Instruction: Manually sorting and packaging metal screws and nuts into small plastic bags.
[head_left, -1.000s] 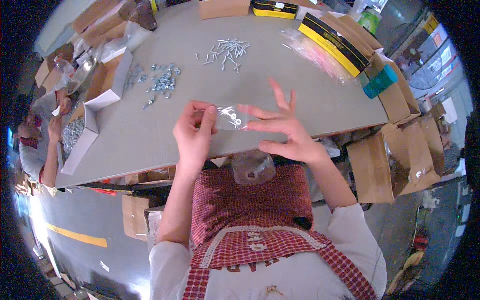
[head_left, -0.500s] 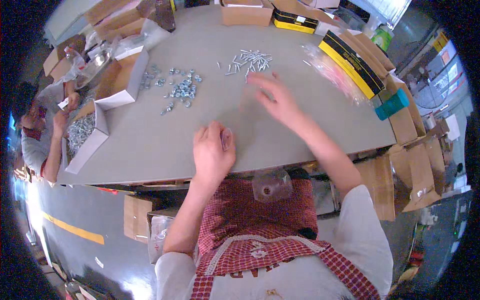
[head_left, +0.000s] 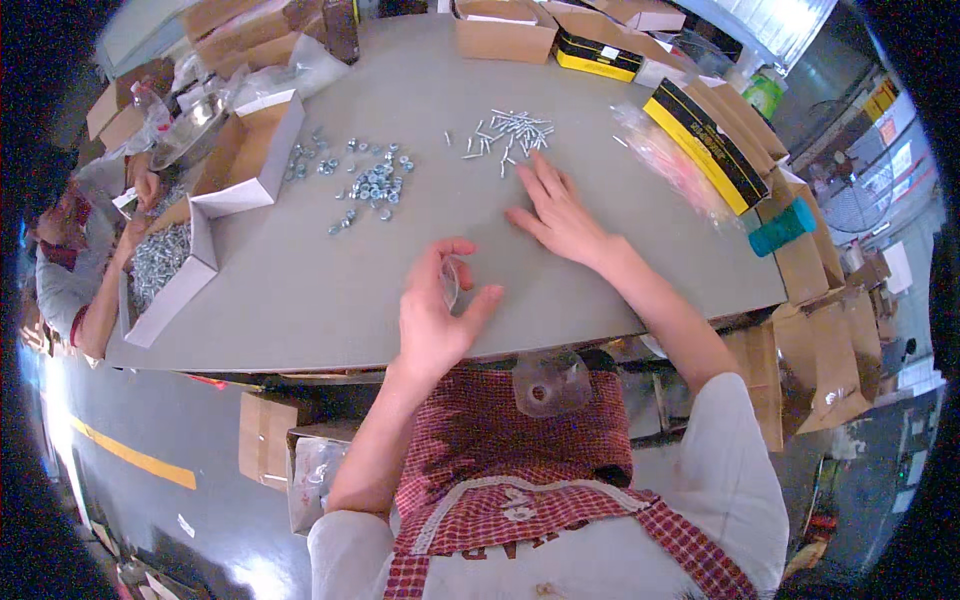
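My left hand [head_left: 432, 312] is above the near edge of the table, thumb apart and fingers curled around a small clear plastic bag [head_left: 452, 284]. What the bag contains cannot be made out. My right hand [head_left: 562, 222] reaches over the tabletop with its fingers spread, the tips close beside a loose pile of silver screws [head_left: 520, 130]. Nothing shows in its grasp. Left of the screws lies a scattered heap of shiny metal nuts [head_left: 378, 186].
At the left, a co-worker's hands [head_left: 146, 190] work over a white carton of small metal parts [head_left: 160, 265]. Clear bags with pinkish marks [head_left: 680, 165] lie before a black-and-yellow box [head_left: 708, 145] on the right. A teal cylinder [head_left: 782, 228] rests at the table's right edge.
My left hand has loosened, its thumb and fingers spreading around the bag. My right hand has shifted slightly right and lowered toward the tabletop near the screws.
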